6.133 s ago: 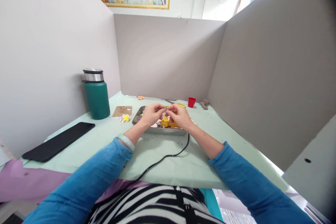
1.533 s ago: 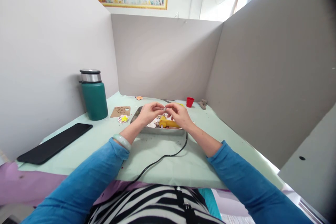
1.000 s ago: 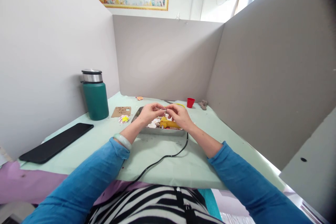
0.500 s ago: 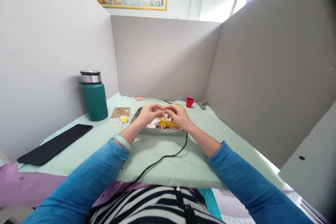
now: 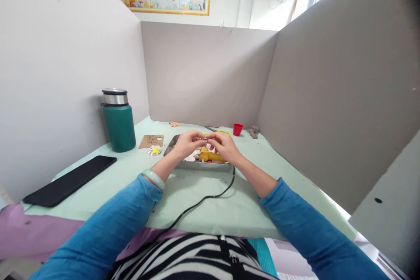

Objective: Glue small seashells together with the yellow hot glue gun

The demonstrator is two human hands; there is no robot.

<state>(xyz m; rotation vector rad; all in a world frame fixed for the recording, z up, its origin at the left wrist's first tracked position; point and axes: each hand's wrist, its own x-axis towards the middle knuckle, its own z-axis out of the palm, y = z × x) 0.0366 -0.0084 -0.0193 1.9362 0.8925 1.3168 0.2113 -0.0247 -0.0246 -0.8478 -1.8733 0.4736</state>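
Above a metal tray [image 5: 203, 165], my left hand [image 5: 188, 144] and my right hand [image 5: 223, 145] meet at the fingertips. Both are closed in a pinch around something small that I cannot make out. Below my right hand, a yellow glue gun [image 5: 211, 155] lies in the tray, its black cord [image 5: 200, 202] running over the near edge toward me. White pieces [image 5: 190, 157] and other small bits share the tray, partly hidden by my hands.
On the left stand a green bottle [image 5: 120, 127] and a black flat slab [image 5: 70, 180]. Nearer the tray are a brown card [image 5: 151, 141] and a flower piece [image 5: 155, 150]. Behind sit a red cup [image 5: 238, 129], a grey-brown lump [image 5: 253, 131] and an orange piece [image 5: 174, 124]. Grey panels [image 5: 210, 74] enclose the table.
The view has shifted very slightly. My fingers have adjusted a little where they meet; both hands stay over the tray.
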